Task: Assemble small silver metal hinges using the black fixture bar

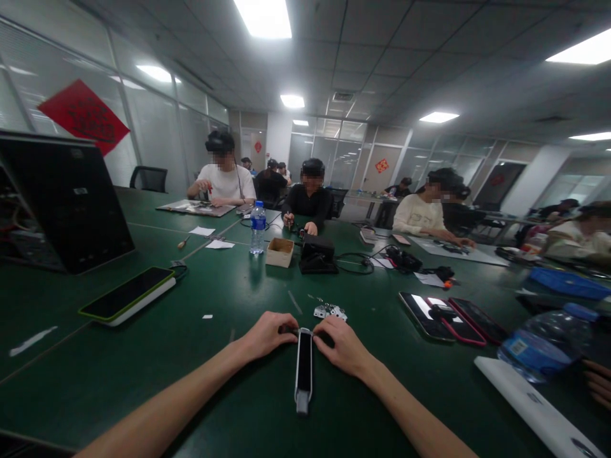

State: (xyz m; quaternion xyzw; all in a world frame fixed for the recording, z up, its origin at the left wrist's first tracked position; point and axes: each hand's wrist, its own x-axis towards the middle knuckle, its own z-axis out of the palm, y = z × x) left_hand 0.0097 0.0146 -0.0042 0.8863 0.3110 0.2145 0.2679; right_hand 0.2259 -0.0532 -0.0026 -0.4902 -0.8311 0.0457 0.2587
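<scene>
A long, narrow device (304,369) with a light grey frame, a black middle and a grey block at its near end lies lengthwise on the green table (229,407). At its far end, my left hand (267,332) has its fingers curled against the left edge. On the opposite edge, the fingers of my right hand (340,340) are bent in the same way, thumb and forefinger close together. Both hands are closed at that end, and the exact contact is partly hidden. Just beyond my right hand lies a small heap of metal parts (330,310).
Ahead stand a small box (280,252), a water bottle (258,229) and a black stand (318,254). Phones (427,316) and a large bottle (544,343) are to the right. Leftward are a green-edged phone (128,294) and a black computer case (71,203). Several people sit across the table.
</scene>
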